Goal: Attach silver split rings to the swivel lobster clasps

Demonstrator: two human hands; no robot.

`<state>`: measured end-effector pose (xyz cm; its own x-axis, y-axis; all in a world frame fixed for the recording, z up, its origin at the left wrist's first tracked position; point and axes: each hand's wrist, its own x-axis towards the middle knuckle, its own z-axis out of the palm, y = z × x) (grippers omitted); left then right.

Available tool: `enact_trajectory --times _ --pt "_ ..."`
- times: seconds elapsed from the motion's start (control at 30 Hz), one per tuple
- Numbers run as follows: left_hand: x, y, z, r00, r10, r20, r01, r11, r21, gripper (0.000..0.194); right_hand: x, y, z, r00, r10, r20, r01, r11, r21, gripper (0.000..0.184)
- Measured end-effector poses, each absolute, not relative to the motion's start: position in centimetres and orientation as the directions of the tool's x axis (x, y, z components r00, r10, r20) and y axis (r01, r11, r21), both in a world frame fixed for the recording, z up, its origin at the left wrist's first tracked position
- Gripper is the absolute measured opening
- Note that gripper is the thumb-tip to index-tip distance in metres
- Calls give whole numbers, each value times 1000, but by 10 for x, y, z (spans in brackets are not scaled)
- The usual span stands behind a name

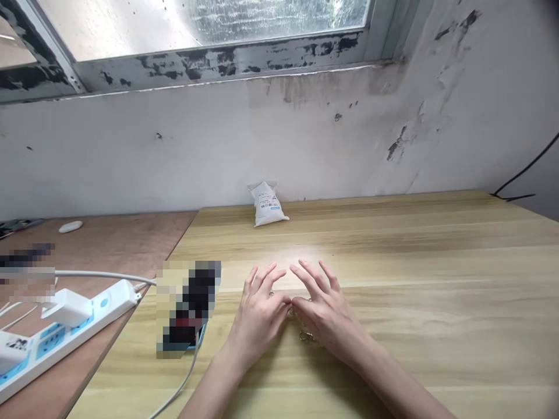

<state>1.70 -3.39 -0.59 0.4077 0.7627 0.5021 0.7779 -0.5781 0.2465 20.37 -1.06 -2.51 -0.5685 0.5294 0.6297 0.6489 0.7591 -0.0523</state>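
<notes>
My left hand [261, 308] and my right hand [328, 311] meet over the wooden table, thumb tips close together. Each appears to pinch with thumb and index finger while the other fingers stretch forward. Between the thumbs shows part of a small silvery metal chain with rings [292, 312], mostly covered by the fingers. A silvery ring or clasp [307, 336] hangs or lies below the right palm; whether it joins the chain I cannot tell. Another small metal ring [271, 293] peeks out beside the left fingers.
A white labelled packet [268, 205] stands against the wall at the table's back. To the left lie a blurred dark object [192, 308] with a cable, and a white power strip [102, 311] with plugs. A small white oval object [70, 227] is on the brown table.
</notes>
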Motion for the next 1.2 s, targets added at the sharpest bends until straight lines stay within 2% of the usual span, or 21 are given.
enact_trajectory --times 0.07,0.2,0.37,0.43,0.5,0.67,0.8,1.0,1.2 --pt "17 -34 -5 384 785 485 773 -561 296 16 204 -9 -23 -542 523 658 654 754 -61 10" --pt "18 -36 -1 237 860 451 742 -460 487 14 203 -12 -17 -483 530 697 676 732 -89 16" --pt "20 -36 1 93 910 404 646 -364 671 11 192 -23 -12 -410 478 777 722 691 -45 18" --pt "18 -34 1 81 927 365 624 -333 707 11 190 -25 -12 -400 473 785 739 673 -30 16" --pt "16 -32 0 114 926 360 657 -342 672 10 190 -24 -12 -426 487 763 743 669 -13 12" --pt "12 -31 -2 315 846 431 767 -494 409 12 197 -19 -20 -542 525 656 717 696 35 10" --pt "12 -30 -3 427 798 426 767 -569 298 18 200 -18 -23 -576 529 623 706 707 52 9" --pt "17 -34 -1 388 816 428 798 -530 286 14 205 -19 -17 -613 538 578 690 721 62 7" --pt "21 -37 2 400 853 336 795 -506 336 14 209 -20 -15 -623 558 549 686 726 40 6"
